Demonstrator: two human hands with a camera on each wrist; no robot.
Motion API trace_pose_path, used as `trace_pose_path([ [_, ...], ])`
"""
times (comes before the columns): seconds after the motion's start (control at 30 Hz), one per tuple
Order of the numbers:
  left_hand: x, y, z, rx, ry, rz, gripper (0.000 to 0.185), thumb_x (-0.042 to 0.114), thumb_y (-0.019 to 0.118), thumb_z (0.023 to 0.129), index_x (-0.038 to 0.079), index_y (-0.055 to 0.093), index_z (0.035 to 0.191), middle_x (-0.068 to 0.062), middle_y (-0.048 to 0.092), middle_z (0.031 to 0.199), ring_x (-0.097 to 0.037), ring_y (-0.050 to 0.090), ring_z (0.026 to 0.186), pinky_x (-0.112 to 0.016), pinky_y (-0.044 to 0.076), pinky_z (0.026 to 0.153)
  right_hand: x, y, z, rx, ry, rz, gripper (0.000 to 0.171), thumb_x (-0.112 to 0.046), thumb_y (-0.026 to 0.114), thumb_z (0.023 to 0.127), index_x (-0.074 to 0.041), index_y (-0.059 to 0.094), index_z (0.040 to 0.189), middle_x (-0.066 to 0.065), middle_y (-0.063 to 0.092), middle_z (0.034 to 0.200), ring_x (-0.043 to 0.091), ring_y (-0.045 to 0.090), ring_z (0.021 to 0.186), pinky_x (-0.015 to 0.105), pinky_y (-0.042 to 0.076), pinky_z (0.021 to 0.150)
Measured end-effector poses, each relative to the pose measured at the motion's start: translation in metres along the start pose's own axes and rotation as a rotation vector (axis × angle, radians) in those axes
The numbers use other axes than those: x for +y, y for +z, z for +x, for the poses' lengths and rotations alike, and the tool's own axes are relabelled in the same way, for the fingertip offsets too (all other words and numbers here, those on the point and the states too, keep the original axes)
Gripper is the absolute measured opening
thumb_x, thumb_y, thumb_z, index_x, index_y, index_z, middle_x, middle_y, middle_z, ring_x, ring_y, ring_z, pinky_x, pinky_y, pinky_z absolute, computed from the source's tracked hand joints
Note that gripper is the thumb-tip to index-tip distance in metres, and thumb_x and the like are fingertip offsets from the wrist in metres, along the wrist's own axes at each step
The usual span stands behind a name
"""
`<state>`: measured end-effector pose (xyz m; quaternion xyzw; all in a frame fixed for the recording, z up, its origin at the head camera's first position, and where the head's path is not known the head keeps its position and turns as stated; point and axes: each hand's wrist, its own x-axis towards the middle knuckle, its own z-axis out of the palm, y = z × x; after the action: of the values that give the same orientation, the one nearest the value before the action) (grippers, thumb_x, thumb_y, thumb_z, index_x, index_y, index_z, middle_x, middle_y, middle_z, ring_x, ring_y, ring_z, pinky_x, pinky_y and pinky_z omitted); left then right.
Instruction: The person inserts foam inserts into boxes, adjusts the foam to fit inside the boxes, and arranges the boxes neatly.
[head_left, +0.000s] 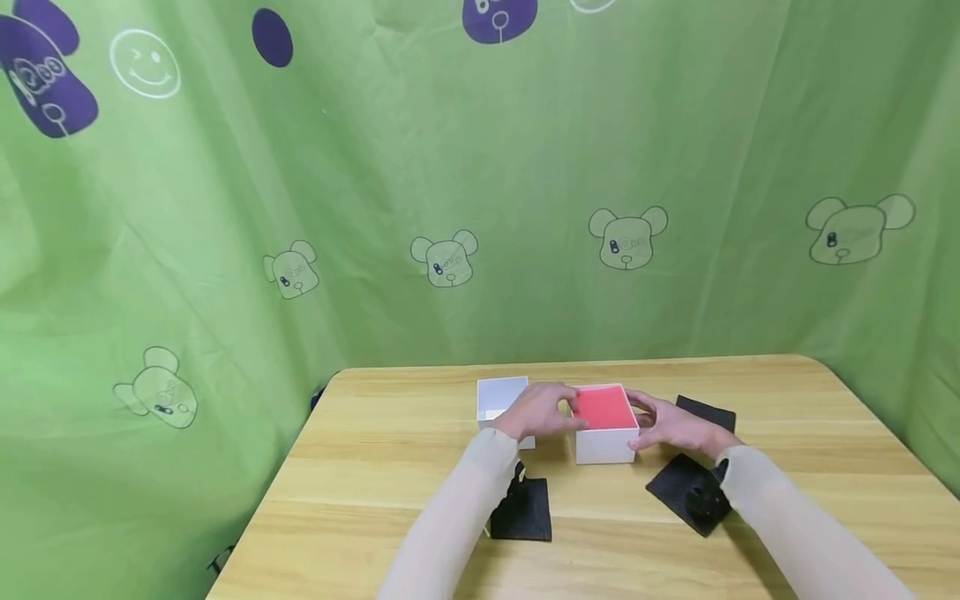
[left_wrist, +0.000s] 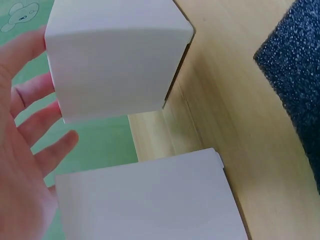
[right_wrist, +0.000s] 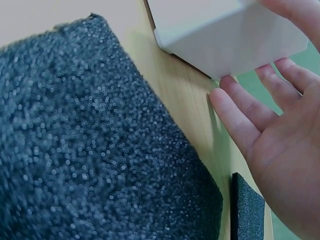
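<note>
Across a gap from the left box (head_left: 499, 390), left hand (head_left: 538, 410) and right hand (head_left: 678, 427), fingers wide, touch edges of the right box (head_left: 606, 447) around red material (head_left: 603, 407).

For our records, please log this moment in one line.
left hand: at white-red box; right hand: touching its right side; open white box: left of it; black pads: on table

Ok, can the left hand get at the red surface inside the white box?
Likely yes: the white box stands open on top, showing the red surface, and the left hand is at its left side.
</note>
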<state>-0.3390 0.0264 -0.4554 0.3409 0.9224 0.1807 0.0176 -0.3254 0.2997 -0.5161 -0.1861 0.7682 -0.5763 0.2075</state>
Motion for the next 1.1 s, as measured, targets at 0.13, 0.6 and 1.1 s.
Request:
trace_pose_path([
  [0.13,0.002,-0.002,0.0,-0.014,-0.002,0.003,0.02,0.046,0.07,0.082,0.028,0.061,0.078,0.011,0.056,0.131,-0.001,0.051,0.085,-0.017,0.038,0.066,-0.001,-0.001,0.002,-0.002,0.002,-0.001,0.101,-0.009,0.075,0.08,-0.001,0.004,0.151,0.024,0.008,0.154,0.045,0.017,0.137,0.044,0.037,0.103],
  [0.6,0.0,-0.001,-0.004,0.013,-0.032,-0.086,0.015,0.043,0.07,0.082,0.03,0.064,0.08,0.012,0.056,0.129,-0.006,0.054,0.11,-0.019,0.042,0.083,-0.004,0.001,0.002,-0.01,-0.033,-0.004,0.101,-0.006,0.075,0.079,0.003,0.003,0.149,0.028,0.006,0.153,0.048,0.016,0.135,0.034,0.04,0.099],
  [1.1,-0.035,-0.03,-0.043,0.073,-0.005,-0.277,0.023,0.035,0.063,0.09,0.02,0.066,0.107,0.004,0.054,0.133,-0.014,0.044,0.127,-0.032,0.035,0.104,-0.006,0.002,-0.003,0.029,-0.02,-0.099,0.099,-0.012,0.075,0.08,0.003,0.006,0.149,0.03,0.012,0.151,0.049,0.023,0.133,0.05,0.035,0.103],
])
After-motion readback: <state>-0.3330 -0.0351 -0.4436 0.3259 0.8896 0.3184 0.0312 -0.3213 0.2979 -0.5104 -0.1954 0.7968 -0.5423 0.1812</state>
